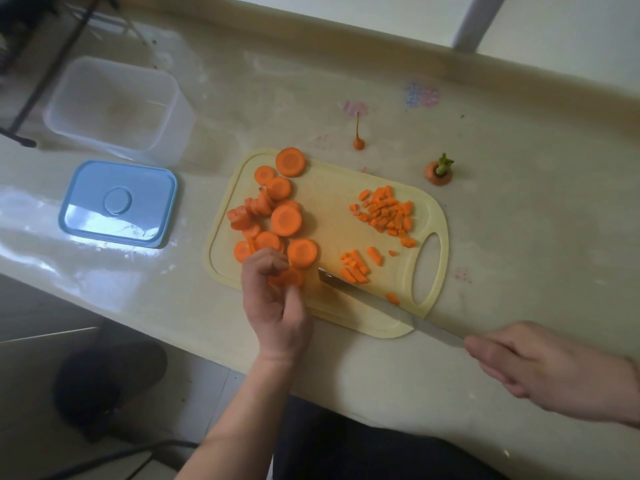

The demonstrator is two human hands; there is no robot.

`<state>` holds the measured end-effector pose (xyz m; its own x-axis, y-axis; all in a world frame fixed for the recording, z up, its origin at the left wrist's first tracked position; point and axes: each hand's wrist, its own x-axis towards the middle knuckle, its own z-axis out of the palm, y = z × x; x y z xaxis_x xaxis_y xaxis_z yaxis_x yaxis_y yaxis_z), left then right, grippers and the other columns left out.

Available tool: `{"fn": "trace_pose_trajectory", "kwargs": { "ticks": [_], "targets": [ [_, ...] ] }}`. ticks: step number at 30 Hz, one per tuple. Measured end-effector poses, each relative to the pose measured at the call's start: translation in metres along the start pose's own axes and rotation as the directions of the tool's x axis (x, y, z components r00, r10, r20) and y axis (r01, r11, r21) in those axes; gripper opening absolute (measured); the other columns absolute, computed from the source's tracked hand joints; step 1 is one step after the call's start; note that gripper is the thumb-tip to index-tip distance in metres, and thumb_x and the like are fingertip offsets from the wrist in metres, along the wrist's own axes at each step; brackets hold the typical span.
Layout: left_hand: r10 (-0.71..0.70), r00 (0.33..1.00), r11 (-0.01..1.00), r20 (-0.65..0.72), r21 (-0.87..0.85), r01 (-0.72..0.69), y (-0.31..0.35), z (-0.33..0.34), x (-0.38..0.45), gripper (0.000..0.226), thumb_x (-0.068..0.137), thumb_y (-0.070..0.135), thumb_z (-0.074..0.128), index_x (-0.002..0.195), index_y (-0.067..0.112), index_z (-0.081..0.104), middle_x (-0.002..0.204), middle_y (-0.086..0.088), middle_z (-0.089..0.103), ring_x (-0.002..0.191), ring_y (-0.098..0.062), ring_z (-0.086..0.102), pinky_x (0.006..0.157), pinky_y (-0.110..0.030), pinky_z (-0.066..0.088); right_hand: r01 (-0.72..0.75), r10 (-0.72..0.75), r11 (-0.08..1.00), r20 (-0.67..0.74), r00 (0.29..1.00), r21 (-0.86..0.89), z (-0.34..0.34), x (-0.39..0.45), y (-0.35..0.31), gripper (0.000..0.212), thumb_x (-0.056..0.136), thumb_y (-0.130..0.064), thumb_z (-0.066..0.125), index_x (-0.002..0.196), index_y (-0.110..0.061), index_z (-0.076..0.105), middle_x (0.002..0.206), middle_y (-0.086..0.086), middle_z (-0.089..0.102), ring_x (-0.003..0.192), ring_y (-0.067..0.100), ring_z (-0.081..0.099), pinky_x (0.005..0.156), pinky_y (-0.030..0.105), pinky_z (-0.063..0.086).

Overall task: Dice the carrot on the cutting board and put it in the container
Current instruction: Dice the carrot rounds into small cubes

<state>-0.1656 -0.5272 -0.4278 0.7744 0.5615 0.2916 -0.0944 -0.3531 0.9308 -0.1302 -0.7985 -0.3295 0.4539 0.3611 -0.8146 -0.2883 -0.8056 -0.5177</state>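
Note:
A pale yellow cutting board (332, 188) lies on the counter. Several round carrot slices (286, 220) cover its left half. A pile of diced carrot (384, 213) sits near the handle hole, with a few carrot sticks (355, 270) closer to me. My left hand (273, 299) pinches a carrot slice (291, 277) at the board's near left edge. My right hand (540, 368) grips the handle of a long knife (381, 303), whose tip rests on the board beside that slice. The clear empty container (117, 105) stands at the far left.
The container's blue lid (117, 204) lies flat left of the board. A carrot tail (358, 142) and a carrot top with green stub (439, 173) lie on the counter behind the board. A dark stool (107, 382) stands on the floor below the counter's edge.

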Motion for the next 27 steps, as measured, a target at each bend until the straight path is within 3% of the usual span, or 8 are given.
{"fn": "trace_pose_trajectory", "kwargs": {
  "ticks": [3,7,13,17,19,21,24,27],
  "targets": [
    [-0.002,1.000,1.000,0.006,0.009,0.002,0.000,0.000,0.001,0.043,0.061,-0.019,0.037,0.094,0.006,0.050,0.094,-0.007,0.049,0.095,-0.017,0.051,0.088,-0.035,0.040,-0.017,0.018,0.999,0.009,1.000,-0.029,-0.017,0.009,-0.006,0.066,0.077,-0.080,0.040,0.056,-0.018,0.041,0.045,-0.003,0.036,0.040,0.010,0.028,0.039,0.016,0.028],
    [0.035,0.999,0.998,0.017,0.042,-0.035,-0.003,-0.001,0.000,0.045,0.062,-0.020,0.040,0.095,0.007,0.053,0.095,-0.011,0.051,0.095,-0.022,0.052,0.086,-0.042,0.042,-0.035,0.035,0.999,0.010,0.999,0.008,-0.042,0.028,-0.009,0.072,0.056,-0.092,0.044,0.054,-0.020,0.045,0.048,0.001,0.035,0.039,0.015,0.025,0.038,0.017,0.023],
    [0.073,0.997,0.995,0.029,0.060,-0.075,-0.006,0.000,-0.002,0.032,0.068,-0.007,0.041,0.092,0.010,0.055,0.096,-0.013,0.053,0.095,-0.022,0.054,0.086,-0.036,0.043,-0.024,0.023,1.000,-0.040,0.999,-0.005,-0.066,0.042,-0.030,0.069,0.071,-0.085,0.039,0.061,-0.017,0.043,0.049,0.001,0.034,0.039,0.015,0.024,0.040,0.017,0.022],
    [0.122,0.992,0.992,0.026,0.038,-0.123,0.006,0.001,0.001,0.032,0.072,-0.013,0.048,0.093,0.010,0.056,0.096,-0.013,0.054,0.095,-0.023,0.055,0.084,-0.042,0.044,0.124,-0.161,0.949,-0.106,0.981,-0.290,-0.065,0.037,-0.033,0.080,0.061,-0.093,0.029,0.058,-0.014,0.040,0.044,-0.004,0.039,0.038,0.008,0.033,0.039,0.016,0.030],
    [0.198,0.980,0.980,-0.001,0.004,-0.198,0.021,0.003,0.012,0.021,0.079,-0.005,0.054,0.094,0.009,0.057,0.095,-0.010,0.055,0.093,-0.029,0.056,0.084,-0.044,0.043,0.190,-0.269,0.877,-0.123,0.955,-0.442,-0.062,0.030,-0.026,0.090,0.060,-0.099,0.019,0.059,-0.012,0.044,0.046,-0.005,0.044,0.041,0.009,0.041,0.044,0.019,0.034],
    [0.286,0.958,0.958,0.022,-0.002,-0.286,0.040,0.004,0.031,0.007,0.084,0.007,0.056,0.091,0.007,0.058,0.090,-0.008,0.056,0.085,-0.033,0.055,0.081,-0.041,0.042,0.197,-0.337,0.792,-0.145,0.930,-0.578,-0.058,0.024,-0.018,0.086,0.064,-0.097,0.009,0.060,-0.020,0.048,0.049,-0.004,0.051,0.045,0.010,0.049,0.046,0.020,0.036],
    [0.242,0.908,0.947,0.343,0.118,-0.297,0.059,0.009,0.063,0.014,0.083,0.021,0.060,0.076,0.009,0.057,0.077,0.003,0.055,0.074,-0.022,0.052,0.071,-0.036,0.041,0.126,-0.393,0.632,-0.176,0.903,-0.765,-0.051,0.017,-0.015,0.090,0.058,-0.094,-0.016,0.067,-0.025,0.041,0.056,-0.004,0.050,0.059,0.009,0.057,0.053,0.026,0.040],
    [0.008,0.698,0.856,0.716,0.357,-0.375,0.056,0.021,0.082,0.028,0.081,0.045,0.062,0.069,0.024,0.049,0.066,0.012,0.049,0.068,-0.015,0.050,0.065,-0.032,0.038,0.092,-0.412,0.561,-0.182,0.893,-0.823,-0.044,0.017,-0.011,0.093,0.048,-0.086,-0.036,0.070,-0.028,0.032,0.064,-0.008,0.045,0.075,0.008,0.061,0.057,0.025,0.035]
  ]
}}
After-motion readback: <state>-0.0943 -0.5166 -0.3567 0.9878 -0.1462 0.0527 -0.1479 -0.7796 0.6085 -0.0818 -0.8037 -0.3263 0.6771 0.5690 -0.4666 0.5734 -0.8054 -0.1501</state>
